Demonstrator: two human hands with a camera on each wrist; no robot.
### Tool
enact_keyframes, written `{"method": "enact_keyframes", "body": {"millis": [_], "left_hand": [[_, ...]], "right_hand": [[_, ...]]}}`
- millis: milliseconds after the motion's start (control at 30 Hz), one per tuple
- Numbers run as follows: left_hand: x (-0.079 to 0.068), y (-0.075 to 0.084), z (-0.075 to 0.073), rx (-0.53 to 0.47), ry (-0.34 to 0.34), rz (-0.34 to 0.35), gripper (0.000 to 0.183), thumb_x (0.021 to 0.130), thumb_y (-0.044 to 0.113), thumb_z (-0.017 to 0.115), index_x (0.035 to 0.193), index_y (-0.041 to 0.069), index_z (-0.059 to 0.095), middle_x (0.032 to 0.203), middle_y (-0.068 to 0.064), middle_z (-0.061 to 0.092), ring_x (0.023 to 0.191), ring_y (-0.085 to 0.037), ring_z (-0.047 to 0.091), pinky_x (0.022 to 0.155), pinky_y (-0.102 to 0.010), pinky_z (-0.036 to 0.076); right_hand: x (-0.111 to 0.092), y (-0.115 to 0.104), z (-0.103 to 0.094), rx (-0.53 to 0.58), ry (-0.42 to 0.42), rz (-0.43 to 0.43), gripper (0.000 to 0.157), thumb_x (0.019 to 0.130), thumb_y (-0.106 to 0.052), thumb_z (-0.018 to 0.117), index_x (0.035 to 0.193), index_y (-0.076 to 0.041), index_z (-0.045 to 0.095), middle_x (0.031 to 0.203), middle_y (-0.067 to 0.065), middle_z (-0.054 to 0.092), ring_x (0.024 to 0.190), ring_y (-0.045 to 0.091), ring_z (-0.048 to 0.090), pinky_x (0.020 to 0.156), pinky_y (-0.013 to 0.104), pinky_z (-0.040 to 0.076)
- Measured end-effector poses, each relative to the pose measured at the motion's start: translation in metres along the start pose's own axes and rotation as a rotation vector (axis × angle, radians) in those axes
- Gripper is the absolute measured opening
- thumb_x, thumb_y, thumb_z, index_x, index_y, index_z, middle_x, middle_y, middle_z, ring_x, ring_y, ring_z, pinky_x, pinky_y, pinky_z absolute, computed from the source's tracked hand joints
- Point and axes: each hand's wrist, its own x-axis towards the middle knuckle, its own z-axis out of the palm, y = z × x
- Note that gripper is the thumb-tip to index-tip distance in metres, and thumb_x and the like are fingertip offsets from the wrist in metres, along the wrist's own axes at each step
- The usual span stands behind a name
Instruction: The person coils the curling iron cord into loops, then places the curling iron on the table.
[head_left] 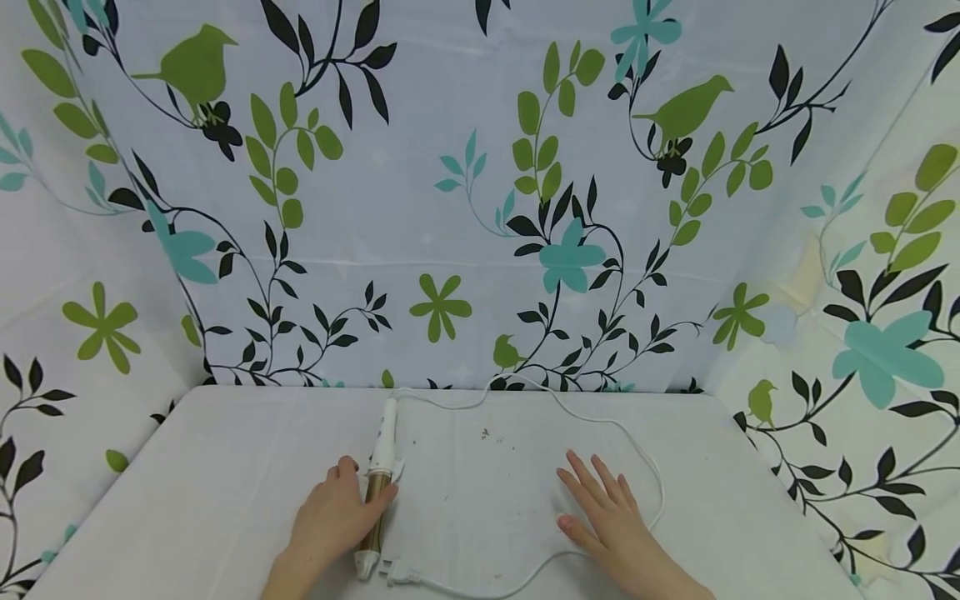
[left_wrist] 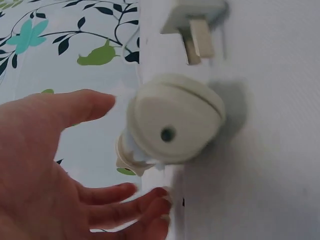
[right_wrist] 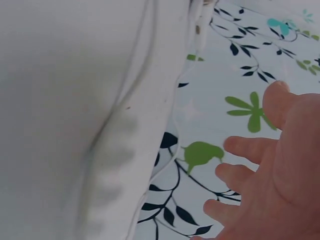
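A curling iron with a white handle and a gold barrel lies lengthwise on the white table, its white tip toward the near edge. My left hand is spread around the barrel, thumb on its right side and fingers on its left. In the left wrist view, the iron's round end cap faces the camera, with a gap between it and the thumb. My right hand hovers low over the right part of the table with fingers spread, holding nothing, close to the white cord.
The cord loops from the handle along the table's back edge, round the right side and under my right hand. It ends in a white plug beside the iron's tip. Patterned cloth hangs behind the table and at both sides.
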Motion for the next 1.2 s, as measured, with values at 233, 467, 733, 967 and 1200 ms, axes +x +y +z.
{"method": "enact_keyframes", "body": {"millis": [233, 467, 733, 967, 1200], "left_hand": [[-0.006, 0.004, 0.004, -0.045, -0.102, -0.055, 0.057, 0.085, 0.056, 0.068, 0.079, 0.001, 0.057, 0.064, -0.006, 0.053, 0.055, -0.019, 0.051, 0.048, -0.03, 0.039], [-0.005, 0.002, 0.007, -0.058, -0.087, -0.041, 0.044, 0.081, 0.042, 0.076, 0.074, 0.004, 0.055, 0.061, -0.005, 0.052, 0.052, -0.018, 0.049, 0.046, -0.028, 0.039], [-0.004, -0.003, 0.01, -0.134, -0.075, -0.022, 0.038, 0.081, 0.032, 0.078, 0.075, 0.002, 0.055, 0.06, -0.006, 0.052, 0.05, -0.016, 0.049, 0.045, -0.026, 0.04], [-0.004, -0.01, 0.005, -0.123, -0.014, -0.004, 0.032, 0.085, 0.024, 0.073, 0.074, 0.0, 0.056, 0.06, -0.005, 0.053, 0.05, -0.016, 0.05, 0.044, -0.027, 0.042], [-0.003, -0.015, -0.001, -0.129, 0.031, 0.025, 0.025, 0.088, 0.014, 0.07, 0.082, -0.005, 0.056, 0.066, -0.007, 0.052, 0.056, -0.017, 0.05, 0.049, -0.029, 0.041]], "right_hand": [[0.012, -0.022, -0.006, -0.024, -0.043, 0.041, 0.059, 0.099, -0.042, 0.057, 0.15, -0.014, 0.047, 0.165, 0.003, 0.027, 0.152, 0.04, 0.012, 0.115, 0.069, 0.001], [0.027, -0.05, -0.013, -0.029, -0.155, 0.054, 0.064, 0.099, -0.053, 0.052, 0.147, -0.011, 0.05, 0.164, 0.004, 0.029, 0.152, 0.041, 0.014, 0.115, 0.071, -0.002], [0.023, -0.055, -0.016, -0.009, -0.272, 0.034, 0.068, 0.098, -0.055, 0.052, 0.147, -0.008, 0.049, 0.162, 0.011, 0.033, 0.149, 0.046, 0.021, 0.112, 0.075, 0.0], [0.02, -0.05, -0.019, 0.012, -0.339, 0.028, 0.068, 0.098, -0.057, 0.05, 0.147, -0.01, 0.048, 0.161, 0.01, 0.034, 0.147, 0.046, 0.027, 0.112, 0.075, 0.006], [0.018, -0.049, -0.021, 0.022, -0.379, 0.045, 0.068, 0.097, -0.058, 0.05, 0.143, -0.007, 0.052, 0.16, 0.013, 0.035, 0.145, 0.046, 0.03, 0.112, 0.075, 0.004]]}}
